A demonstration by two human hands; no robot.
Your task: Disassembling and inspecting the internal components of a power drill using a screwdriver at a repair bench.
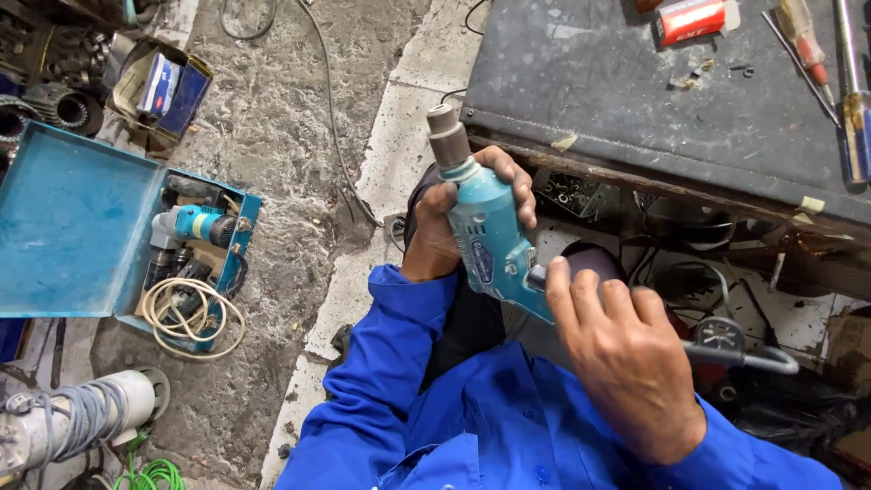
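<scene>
Teal plastic forms the body of the electric drill (pixel 485 238), held upright in front of the person's chest, its grey chuck (pixel 445 134) pointing up toward the near edge of the dark desk (pixel 635 100). The left hand (pixel 454 222) has its grip closed around the drill body, fingers wrapped over the far side and thumb on the near side. The right hand (pixel 626 358) is closed around the lower handle end of the drill, back of the hand toward the camera. Both arms wear blue sleeves (pixel 399 363). On the desk lie a red-and-white box (pixel 694 18) and two screwdrivers (pixel 853 109), well apart from the hands. To the left, on the concrete floor (pixel 272 136), an open blue metal case (pixel 82 227) holds a second teal power tool (pixel 195 224) and a coiled white cord (pixel 186 313).
</scene>
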